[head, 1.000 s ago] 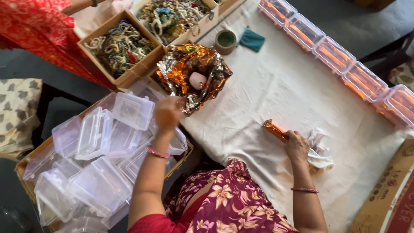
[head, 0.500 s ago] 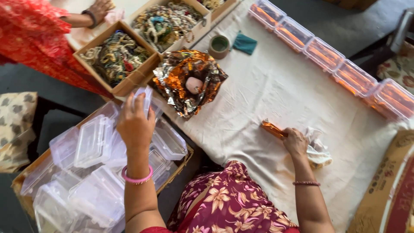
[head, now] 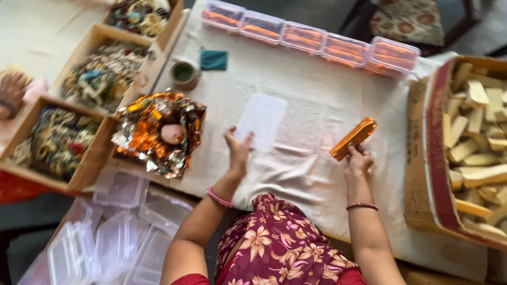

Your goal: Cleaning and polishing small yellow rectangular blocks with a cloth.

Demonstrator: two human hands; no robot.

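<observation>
A person seated at a cloth-covered tabletop [head: 317, 105] holds a clear plastic container [head: 261, 120] at its near edge with the left hand [head: 238, 150], fingers pinching the rim so the box rests flat on the cloth. The right hand [head: 359, 158], to the right of the container and well apart from it, grips the lower end of an orange foil packet [head: 354, 138], which tilts up and away from the fingers.

Beyond the container, along the far edge of the cloth, stands a row of filled, lidded boxes [head: 311, 39] showing orange contents. Left of the container lies a heap of crumpled orange and silver foil [head: 158, 132], with a small green-lined cup [head: 184, 74] and a teal cloth [head: 214, 59] behind it. Farther left sit wooden trays of mixed trinkets [head: 58, 140], and another person's hand [head: 11, 89] shows at the frame's edge. Below and left of the container, off the tabletop, a pile of empty clear boxes [head: 116, 232] waits (a ready supply, it seems). Far right of the container, a cardboard carton [head: 428, 158] holds pale wooden sticks.

The step in hand looks like packing: an empty box placed, a packet ready. The next move likely calls for bringing the packet leftward over the container and laying it in flat.
</observation>
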